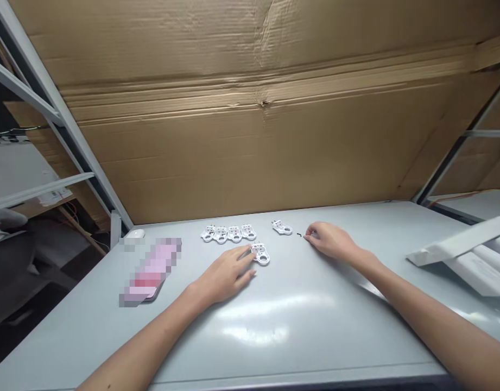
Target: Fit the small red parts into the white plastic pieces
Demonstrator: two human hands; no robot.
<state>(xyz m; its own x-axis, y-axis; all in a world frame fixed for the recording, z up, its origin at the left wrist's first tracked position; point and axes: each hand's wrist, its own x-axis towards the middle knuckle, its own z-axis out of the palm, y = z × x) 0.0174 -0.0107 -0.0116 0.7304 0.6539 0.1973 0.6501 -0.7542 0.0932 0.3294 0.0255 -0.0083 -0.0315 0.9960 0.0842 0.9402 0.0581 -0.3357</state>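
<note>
On the grey table (315, 326), left hand (227, 274) lies flat, open, touching a white part (261, 253); right hand (329, 240) curls loosely, empty.

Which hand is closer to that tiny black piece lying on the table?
Right. The right hand has its fingertips just beside the small black piece; the left hand rests farther off, touching a white part.

This looks like a small assembly workshop or factory workstation rather than a home. A plain grey worktable (274, 326) is fenced at the far side by a large sheet of creased cardboard (250, 108) leaning against grey metal racking (50, 103), with loose wiring and clutter on the shelves at far left. A neat row of identical small white plastic parts (228, 234) lies on the table, and folded white packing sheets (465, 252) rest at the right.
</note>
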